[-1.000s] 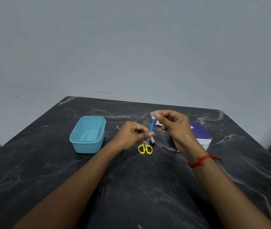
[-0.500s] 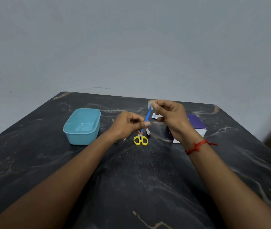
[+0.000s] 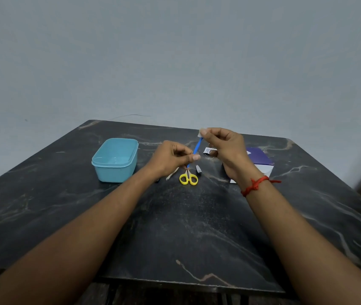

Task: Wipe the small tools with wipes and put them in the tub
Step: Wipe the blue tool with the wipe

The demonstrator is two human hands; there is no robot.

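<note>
One tub (image 3: 115,173), one scissors (image 3: 188,178), one clipper (image 3: 198,169), one box (image 3: 261,160).

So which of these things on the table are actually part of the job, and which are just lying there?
In use: blue tool, held by the left hand; wipe, pinched by the right hand; teal tub; yellow scissors; nail clipper.
Lying about, it seems: purple box; small sachet.

Nothing here can be read. The small white sachet (image 3: 207,150) on the far side of the table (image 3: 175,227) carries tiny print, too small to make out. The purple box (image 3: 261,158) to its right shows only a white mark.
</note>
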